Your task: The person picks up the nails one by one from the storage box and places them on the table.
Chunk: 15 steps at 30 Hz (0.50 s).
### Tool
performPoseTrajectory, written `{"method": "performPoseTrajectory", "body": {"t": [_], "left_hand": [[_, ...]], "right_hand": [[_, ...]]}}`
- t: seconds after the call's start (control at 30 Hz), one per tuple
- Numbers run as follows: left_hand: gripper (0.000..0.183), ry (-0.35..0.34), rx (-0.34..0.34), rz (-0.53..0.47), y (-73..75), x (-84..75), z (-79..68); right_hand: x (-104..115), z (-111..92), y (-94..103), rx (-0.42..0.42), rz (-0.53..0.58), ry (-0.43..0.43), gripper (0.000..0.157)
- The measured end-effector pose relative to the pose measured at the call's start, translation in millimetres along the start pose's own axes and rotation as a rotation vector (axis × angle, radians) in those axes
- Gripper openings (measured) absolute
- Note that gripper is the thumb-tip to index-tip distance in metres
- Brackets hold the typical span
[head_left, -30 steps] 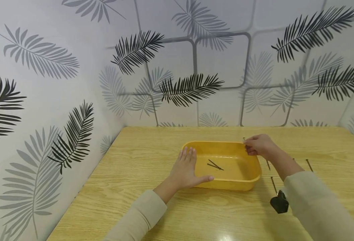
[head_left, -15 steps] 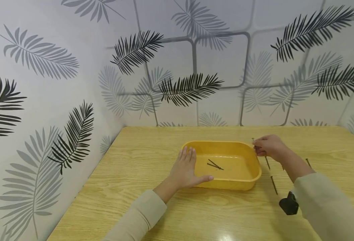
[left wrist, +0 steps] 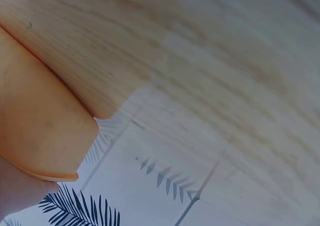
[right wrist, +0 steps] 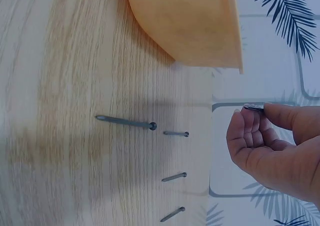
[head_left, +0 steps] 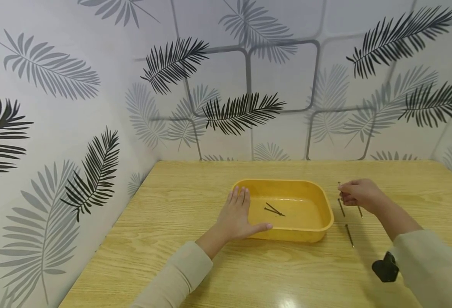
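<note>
A yellow plastic tray (head_left: 287, 235) stands on the wooden table in the head view. Two dark screws (head_left: 273, 209) lie crossed on its floor. My left hand (head_left: 235, 218) rests on the tray's left end, its fingers straight over the rim and the thumb along the front edge. To the right of the tray, my right hand (head_left: 362, 196) is raised above the table and pinches a dark screw (right wrist: 254, 107) between thumb and fingertips. Below it lie loose screws, one nearer the front (head_left: 350, 236) and another (head_left: 341, 207) close to the tray.
Several loose screws show in the right wrist view, the closest screw (right wrist: 125, 122) looking largest. A black angular piece (head_left: 385, 267) sits at the right sleeve (head_left: 429, 261). Leaf-patterned walls (head_left: 226, 85) border the wooden table (head_left: 179, 192) at the back and left.
My right hand has moved right, away from above the tray's right rim, with the screw still pinched. The left hand, the tray and the two screws in it have stayed in place.
</note>
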<state>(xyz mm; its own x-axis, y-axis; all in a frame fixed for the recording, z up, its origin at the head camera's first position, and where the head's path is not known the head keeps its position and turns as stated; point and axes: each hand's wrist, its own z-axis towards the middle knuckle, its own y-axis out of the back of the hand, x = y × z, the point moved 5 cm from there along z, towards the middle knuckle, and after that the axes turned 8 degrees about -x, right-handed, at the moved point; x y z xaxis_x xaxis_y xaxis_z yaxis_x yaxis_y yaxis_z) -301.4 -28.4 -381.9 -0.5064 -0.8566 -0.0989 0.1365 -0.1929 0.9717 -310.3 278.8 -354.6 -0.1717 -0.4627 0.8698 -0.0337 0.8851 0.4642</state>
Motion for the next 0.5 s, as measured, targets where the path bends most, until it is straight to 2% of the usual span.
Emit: {"method": "performPoseTrajectory", "body": {"t": [0.5], "left_hand": [[0.105, -0.003, 0.005, -0.004, -2.1, -0.4, 1.0]], "right_hand": [[-24.9, -6.0, 21.6, -0.005, -0.012, -0.044, 0.056]]}}
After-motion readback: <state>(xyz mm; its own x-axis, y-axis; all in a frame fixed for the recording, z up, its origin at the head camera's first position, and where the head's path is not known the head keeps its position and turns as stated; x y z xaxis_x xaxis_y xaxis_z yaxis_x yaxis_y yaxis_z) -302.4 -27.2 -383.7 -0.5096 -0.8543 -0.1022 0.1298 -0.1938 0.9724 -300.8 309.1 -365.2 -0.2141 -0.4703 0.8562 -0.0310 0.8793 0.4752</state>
